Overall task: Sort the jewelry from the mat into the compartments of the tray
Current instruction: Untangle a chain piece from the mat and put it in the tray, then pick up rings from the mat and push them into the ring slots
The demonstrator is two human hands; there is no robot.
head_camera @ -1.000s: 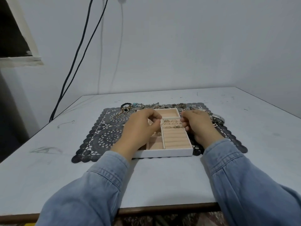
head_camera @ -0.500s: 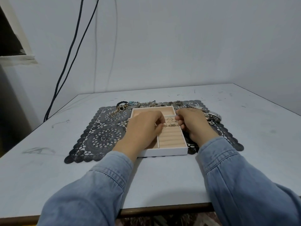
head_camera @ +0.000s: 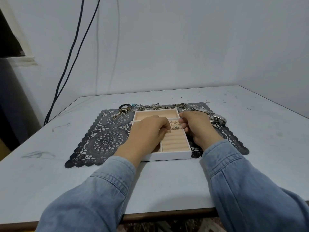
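Note:
A white tray (head_camera: 167, 155) with beige lining lies on a black lace mat (head_camera: 103, 139). Two thin gold rings (head_camera: 173, 122) and a stacked ring (head_camera: 175, 128) stand in its padded ring rolls. My left hand (head_camera: 148, 131) reaches over the tray's left half, and its curled fingertips pinch a small ring at the rolls. My right hand (head_camera: 195, 126) lies at the tray's right wall with fingers curled; what it holds is hidden. A beaded bracelet (head_camera: 123, 107), chain bracelets (head_camera: 160, 107) and a metal watch (head_camera: 217, 118) lie along the mat's far edge.
The mat lies on a pale table (head_camera: 267, 131) that meets the wall at the back. Black cables (head_camera: 70, 64) hang down the wall at the left. The table's front edge runs just under my sleeves.
Both hands have stayed over the ring rolls. The left fingertips have shifted slightly right towards the stacked ring. The view has tilted up a little.

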